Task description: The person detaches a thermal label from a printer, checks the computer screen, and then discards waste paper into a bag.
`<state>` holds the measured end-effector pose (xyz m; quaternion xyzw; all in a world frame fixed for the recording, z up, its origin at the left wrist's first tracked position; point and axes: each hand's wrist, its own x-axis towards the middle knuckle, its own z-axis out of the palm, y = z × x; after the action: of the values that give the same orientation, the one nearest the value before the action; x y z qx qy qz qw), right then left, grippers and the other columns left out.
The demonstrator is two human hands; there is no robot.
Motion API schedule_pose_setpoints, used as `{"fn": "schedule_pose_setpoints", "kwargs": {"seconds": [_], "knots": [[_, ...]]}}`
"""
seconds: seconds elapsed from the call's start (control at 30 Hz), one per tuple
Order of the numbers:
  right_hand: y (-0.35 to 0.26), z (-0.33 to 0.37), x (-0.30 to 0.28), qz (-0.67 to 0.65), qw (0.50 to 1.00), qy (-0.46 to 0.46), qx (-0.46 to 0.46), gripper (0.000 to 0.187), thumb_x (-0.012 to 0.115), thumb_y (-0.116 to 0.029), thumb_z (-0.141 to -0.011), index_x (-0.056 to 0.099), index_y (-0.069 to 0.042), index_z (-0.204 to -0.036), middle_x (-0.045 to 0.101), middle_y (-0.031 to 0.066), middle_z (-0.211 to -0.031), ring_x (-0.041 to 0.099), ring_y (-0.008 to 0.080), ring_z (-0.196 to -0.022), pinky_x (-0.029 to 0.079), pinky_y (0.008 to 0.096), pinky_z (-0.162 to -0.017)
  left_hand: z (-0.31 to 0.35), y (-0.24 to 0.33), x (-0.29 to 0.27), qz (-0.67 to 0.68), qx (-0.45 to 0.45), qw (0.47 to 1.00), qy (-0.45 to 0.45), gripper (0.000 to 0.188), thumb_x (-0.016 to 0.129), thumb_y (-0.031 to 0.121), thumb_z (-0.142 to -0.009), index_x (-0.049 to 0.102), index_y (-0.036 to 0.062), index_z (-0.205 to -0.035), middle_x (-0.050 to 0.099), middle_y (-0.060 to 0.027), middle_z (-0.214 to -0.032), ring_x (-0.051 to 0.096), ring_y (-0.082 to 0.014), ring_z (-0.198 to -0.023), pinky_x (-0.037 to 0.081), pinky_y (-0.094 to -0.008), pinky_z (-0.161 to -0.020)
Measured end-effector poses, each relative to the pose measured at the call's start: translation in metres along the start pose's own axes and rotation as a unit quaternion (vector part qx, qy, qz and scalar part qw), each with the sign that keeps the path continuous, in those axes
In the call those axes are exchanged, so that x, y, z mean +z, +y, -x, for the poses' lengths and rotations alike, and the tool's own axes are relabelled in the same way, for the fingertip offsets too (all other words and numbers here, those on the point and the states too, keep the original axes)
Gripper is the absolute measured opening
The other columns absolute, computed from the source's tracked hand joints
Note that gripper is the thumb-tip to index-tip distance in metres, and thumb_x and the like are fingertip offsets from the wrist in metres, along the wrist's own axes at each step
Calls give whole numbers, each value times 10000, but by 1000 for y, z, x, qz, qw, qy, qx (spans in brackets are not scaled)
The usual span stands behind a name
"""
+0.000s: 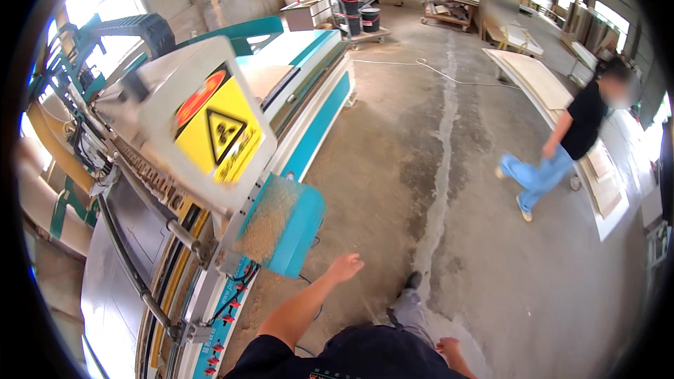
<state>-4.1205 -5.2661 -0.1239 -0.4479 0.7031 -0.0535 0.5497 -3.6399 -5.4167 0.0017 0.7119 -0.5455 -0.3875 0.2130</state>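
My left hand (345, 267) hangs in the air just right of a teal machine cover (298, 235) whose sloping top is strewn with sawdust. Its fingers are loosely bent and a little apart, with nothing in them and no contact with the cover. Low down at my other side is my right hand (449, 346), partly hidden by my body, its fingers slack and no object seen in it. Beside me on the left stands a large woodworking machine with a pale housing (210, 119) bearing a yellow warning label (223, 133).
A person (586, 119) in a black top and blue trousers walks at the right, beside a long table with pale boards (537, 84). A white cable (449, 76) crosses the concrete floor (379, 147). Farther off are black buckets (370, 20) and a loaded wooden cart (449, 10).
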Motion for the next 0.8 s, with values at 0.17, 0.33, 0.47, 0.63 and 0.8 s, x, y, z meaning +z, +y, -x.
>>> {"fn": "schedule_pose_setpoints", "kwargs": {"seconds": [0.17,0.33,0.47,0.63,0.8], "knots": [[-88,-130,-52,455,861,-107,-202,122,560,-149,-755,647,-69,-784,665,65,-696,637,180,-573,500,343,-501,-47,-66,21,-77,-28,990,-116,400,517,340,-844,603,65,-1122,639,-179,-1041,596,-346,-958,478,-419,-812],[-155,-314,-116,78,989,-93,-78,86,588,-141,-739,624,-74,-699,595,79,-606,577,220,-526,458,366,-512,-22,-117,11,-134,-268,945,-129,413,481,391,-830,643,64,-1023,622,-199,-1042,574,-367,-991,451,-462,-857],[-330,-434,-193,210,960,-56,-176,187,549,-117,-838,585,-21,-682,554,86,-553,531,178,-454,437,326,-425,-33,-172,27,21,-414,910,-20,389,511,396,-801,679,55,-885,675,-148,-856,637,-321,-849,490,-416,-794],[-530,-550,-216,-74,990,20,-118,132,541,-138,-862,590,-20,-898,617,71,-686,582,162,-536,485,297,-485,-150,-139,48,152,-476,866,24,378,530,405,-778,681,61,-822,678,-143,-837,638,-324,-855,492,-415,-793],[-642,-572,-170,-52,992,-46,-102,137,563,-132,-852,607,-15,-906,632,70,-704,584,129,-561,489,256,-529,-344,-85,-58,131,-404,902,70,296,531,314,-738,674,58,-782,654,-179,-765,634,-345,-792,496,-422,-759]]}}
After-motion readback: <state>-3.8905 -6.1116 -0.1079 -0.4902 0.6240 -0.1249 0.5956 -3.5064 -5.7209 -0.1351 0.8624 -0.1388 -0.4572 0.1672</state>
